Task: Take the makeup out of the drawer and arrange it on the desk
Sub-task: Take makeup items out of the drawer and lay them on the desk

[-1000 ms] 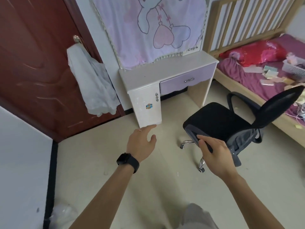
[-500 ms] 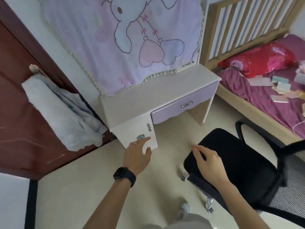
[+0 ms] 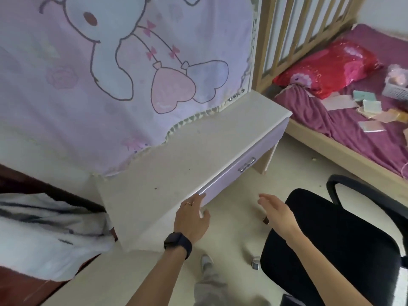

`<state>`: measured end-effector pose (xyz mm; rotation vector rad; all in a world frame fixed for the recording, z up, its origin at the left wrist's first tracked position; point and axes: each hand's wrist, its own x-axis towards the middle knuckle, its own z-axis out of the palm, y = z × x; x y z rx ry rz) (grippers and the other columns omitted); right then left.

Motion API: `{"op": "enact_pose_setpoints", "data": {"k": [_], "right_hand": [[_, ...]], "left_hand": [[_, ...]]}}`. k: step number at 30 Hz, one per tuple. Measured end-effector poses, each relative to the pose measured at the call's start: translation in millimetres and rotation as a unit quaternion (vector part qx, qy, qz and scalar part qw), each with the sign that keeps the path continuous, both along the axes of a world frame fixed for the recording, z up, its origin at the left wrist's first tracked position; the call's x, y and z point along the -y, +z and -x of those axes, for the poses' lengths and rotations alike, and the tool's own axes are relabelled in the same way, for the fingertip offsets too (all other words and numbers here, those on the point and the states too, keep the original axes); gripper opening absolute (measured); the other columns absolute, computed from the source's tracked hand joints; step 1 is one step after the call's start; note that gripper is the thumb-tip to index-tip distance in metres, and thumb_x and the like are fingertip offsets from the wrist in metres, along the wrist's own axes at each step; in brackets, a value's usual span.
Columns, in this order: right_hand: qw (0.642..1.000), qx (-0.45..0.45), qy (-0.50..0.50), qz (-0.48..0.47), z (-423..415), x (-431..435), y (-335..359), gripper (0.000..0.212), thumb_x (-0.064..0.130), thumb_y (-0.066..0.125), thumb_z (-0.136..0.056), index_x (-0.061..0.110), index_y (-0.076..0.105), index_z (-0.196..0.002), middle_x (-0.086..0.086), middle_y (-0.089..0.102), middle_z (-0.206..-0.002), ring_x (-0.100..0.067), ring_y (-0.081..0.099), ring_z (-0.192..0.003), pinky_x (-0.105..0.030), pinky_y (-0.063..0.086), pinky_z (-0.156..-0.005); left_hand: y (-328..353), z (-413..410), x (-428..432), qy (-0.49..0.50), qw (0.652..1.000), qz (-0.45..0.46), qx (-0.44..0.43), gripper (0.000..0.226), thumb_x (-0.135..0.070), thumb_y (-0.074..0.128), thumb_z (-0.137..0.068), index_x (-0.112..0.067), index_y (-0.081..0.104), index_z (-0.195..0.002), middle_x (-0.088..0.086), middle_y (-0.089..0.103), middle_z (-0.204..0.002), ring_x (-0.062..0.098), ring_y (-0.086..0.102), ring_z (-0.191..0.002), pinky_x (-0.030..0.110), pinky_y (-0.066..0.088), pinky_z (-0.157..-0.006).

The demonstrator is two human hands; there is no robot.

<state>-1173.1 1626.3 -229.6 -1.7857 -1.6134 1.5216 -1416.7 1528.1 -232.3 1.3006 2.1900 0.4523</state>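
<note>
At the desk's [image 3: 176,155] front edge, I am holding my left hand [image 3: 192,219] flat and my right hand [image 3: 278,213] spread beside the chair [image 3: 331,239].

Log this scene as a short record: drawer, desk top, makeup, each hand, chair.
drawer: lavender front, shut; handle untouched
desk top: pale; cartoon cloth hangs over its back edge
makeup: none in view
left hand: open, fingers at the desk's front edge, left of the handle
right hand: open, holds nothing, in the air beside the chair
chair: black, right of the hands
</note>
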Motion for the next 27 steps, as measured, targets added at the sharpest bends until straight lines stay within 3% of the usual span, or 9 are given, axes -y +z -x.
{"op": "enact_pose_setpoints", "data": {"k": [3, 8, 11, 14, 18, 21, 24, 27], "right_hand": [[0.998, 0.008, -0.05, 0.035, 28, -27, -19, 0.033, 0.044, 0.053, -0.101, 0.034, 0.059, -0.132, 0.01, 0.066, -0.124, -0.015, 0.067, -0.095, -0.03, 0.053, -0.082], [0.987, 0.008, -0.135, 0.089, 67, -76, -63, 0.033, 0.047, 0.054, -0.099, 0.031, 0.057, -0.129, 0.011, 0.067, -0.117, -0.015, 0.066, -0.089, -0.032, 0.053, -0.085], [0.973, -0.021, -0.196, 0.12, 87, -108, -93, 0.03, 0.042, 0.056, -0.1, 0.025, 0.06, -0.124, 0.007, 0.068, -0.112, -0.009, 0.062, -0.087, -0.026, 0.046, -0.068], [0.962, -0.054, -0.226, 0.146, 99, -134, -122, 0.027, 0.042, 0.055, -0.101, 0.023, 0.059, -0.12, 0.004, 0.069, -0.114, -0.007, 0.06, -0.089, -0.024, 0.043, -0.063], [0.945, -0.125, -0.236, 0.19, 107, -162, -164, 0.04, 0.062, 0.061, -0.091, 0.031, 0.059, -0.116, 0.007, 0.065, -0.12, -0.013, 0.061, -0.11, -0.034, 0.052, -0.084], [0.918, -0.214, -0.243, 0.228, 112, -180, -184, 0.067, 0.07, 0.076, -0.071, 0.029, 0.062, -0.122, 0.012, 0.064, -0.119, -0.011, 0.058, -0.118, -0.037, 0.05, -0.096], [0.904, -0.264, -0.238, 0.239, 118, -192, -200, 0.065, 0.065, 0.087, -0.059, 0.029, 0.074, -0.112, 0.015, 0.074, -0.101, -0.012, 0.063, -0.116, -0.039, 0.048, -0.1], [0.909, -0.267, -0.218, 0.234, 121, -196, -210, 0.08, 0.065, 0.09, -0.057, 0.029, 0.069, -0.126, 0.021, 0.074, -0.106, -0.006, 0.065, -0.114, -0.037, 0.048, -0.099]], "left_hand": [[-20, 31, -52, -0.065, 0.997, 0.028, -0.023, 0.056, -0.034, 0.052, -0.097, -0.033, 0.036, -0.151, -0.008, 0.029, -0.16, 0.014, 0.027, -0.145, 0.031, 0.032, -0.115], [-63, 70, -132, -0.157, 0.981, 0.048, -0.106, 0.059, -0.046, 0.037, -0.101, -0.037, 0.017, -0.156, -0.005, 0.009, -0.166, 0.018, 0.005, -0.153, 0.038, 0.008, -0.123], [-94, 83, -168, -0.178, 0.975, 0.06, -0.121, 0.058, -0.053, 0.025, -0.102, -0.044, 0.006, -0.156, -0.01, -0.006, -0.166, 0.014, -0.008, -0.152, 0.042, -0.004, -0.123], [-123, 89, -188, -0.19, 0.967, 0.065, -0.156, 0.057, -0.053, 0.021, -0.101, -0.047, 0.002, -0.155, -0.009, -0.012, -0.166, 0.015, -0.013, -0.152, 0.046, -0.007, -0.121], [-153, 93, -191, -0.194, 0.957, 0.039, -0.213, 0.058, -0.055, 0.018, -0.1, -0.045, 0.006, -0.156, -0.006, -0.009, -0.166, 0.018, -0.006, -0.153, 0.051, 0.0, -0.122], [-164, 95, -190, -0.185, 0.958, 0.013, -0.22, 0.058, -0.056, 0.019, -0.099, -0.047, 0.008, -0.155, -0.01, -0.008, -0.166, 0.015, -0.004, -0.153, 0.049, 0.002, -0.123], [-167, 94, -189, -0.168, 0.962, 0.004, -0.213, 0.057, -0.055, 0.021, -0.098, -0.049, 0.013, -0.153, -0.013, -0.007, -0.165, 0.012, -0.003, -0.153, 0.046, -0.001, -0.123], [-166, 93, -191, -0.162, 0.966, -0.008, -0.203, 0.056, -0.055, 0.022, -0.098, -0.049, 0.016, -0.153, -0.014, -0.004, -0.165, 0.012, 0.0, -0.153, 0.045, 0.0, -0.124]]}}
